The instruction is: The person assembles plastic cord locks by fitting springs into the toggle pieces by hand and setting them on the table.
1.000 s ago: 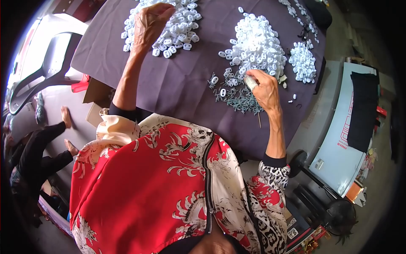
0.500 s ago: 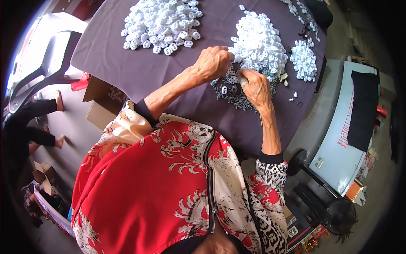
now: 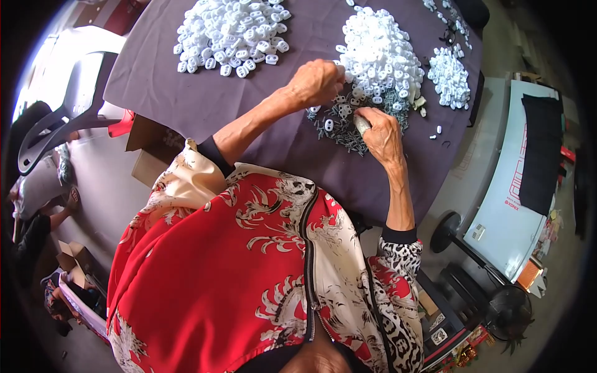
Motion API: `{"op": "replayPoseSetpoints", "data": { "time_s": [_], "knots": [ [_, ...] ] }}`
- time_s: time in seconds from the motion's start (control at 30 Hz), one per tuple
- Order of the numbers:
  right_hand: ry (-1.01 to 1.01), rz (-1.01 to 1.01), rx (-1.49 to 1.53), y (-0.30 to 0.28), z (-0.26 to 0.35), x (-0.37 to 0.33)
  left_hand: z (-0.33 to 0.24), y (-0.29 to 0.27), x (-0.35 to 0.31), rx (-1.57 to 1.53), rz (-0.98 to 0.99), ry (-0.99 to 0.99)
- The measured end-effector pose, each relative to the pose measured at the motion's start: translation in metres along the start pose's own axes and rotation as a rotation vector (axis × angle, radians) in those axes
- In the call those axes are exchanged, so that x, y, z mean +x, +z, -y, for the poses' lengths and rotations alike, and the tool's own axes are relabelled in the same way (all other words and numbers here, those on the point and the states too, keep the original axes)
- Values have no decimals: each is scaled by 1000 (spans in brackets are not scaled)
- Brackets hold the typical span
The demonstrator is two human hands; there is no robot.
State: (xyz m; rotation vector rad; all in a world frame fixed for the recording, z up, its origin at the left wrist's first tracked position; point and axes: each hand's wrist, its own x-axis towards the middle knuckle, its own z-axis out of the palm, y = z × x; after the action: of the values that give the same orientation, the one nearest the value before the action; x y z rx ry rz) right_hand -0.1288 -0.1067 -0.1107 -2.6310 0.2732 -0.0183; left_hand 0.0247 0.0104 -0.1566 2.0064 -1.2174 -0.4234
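My left hand (image 3: 316,82) is curled closed just left of a tall heap of small white plastic pieces with two holes (image 3: 380,53). Whatever its fingers hold is hidden behind them. Over a spread of small grey screws (image 3: 349,143), my right hand (image 3: 382,135) has thumb and fingers pinched together. A pale wrap covers one of its fingers, and what is in the pinch is too small to make out. A few loose white pieces (image 3: 329,125) lie on the screws between the two hands.
A second heap of white two-holed pieces (image 3: 230,34) lies far left on the dark tablecloth (image 3: 261,133). Smaller white parts (image 3: 449,78) are piled at the right. An open cardboard box (image 3: 152,149) stands by the left edge, near a chair (image 3: 68,115). A fan (image 3: 507,311) stands lower right.
My hands have drawn slightly apart, showing more loose white pieces between them. The view has shifted slightly. At the far left, another person has changed position.
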Motion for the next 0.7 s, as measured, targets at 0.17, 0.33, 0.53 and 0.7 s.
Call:
{"op": "replayPoseSetpoints", "data": {
  "time_s": [0.17, 0.33, 0.53, 0.7],
  "knots": [
    [-9, -11, 22, 1, 3, 0, -4, -30, -3, -315, -90, -189],
    [-91, -38, 63, 14, 16, 12, 0, -44, -11, -860, -51, -324],
    [-172, 16, -150, 26, 25, 22, -3, -49, -18, -1385, 2, -412],
    [-209, 36, -204, 27, 27, 26, -8, -51, -24, -1537, 59, -405]
  ]
}}
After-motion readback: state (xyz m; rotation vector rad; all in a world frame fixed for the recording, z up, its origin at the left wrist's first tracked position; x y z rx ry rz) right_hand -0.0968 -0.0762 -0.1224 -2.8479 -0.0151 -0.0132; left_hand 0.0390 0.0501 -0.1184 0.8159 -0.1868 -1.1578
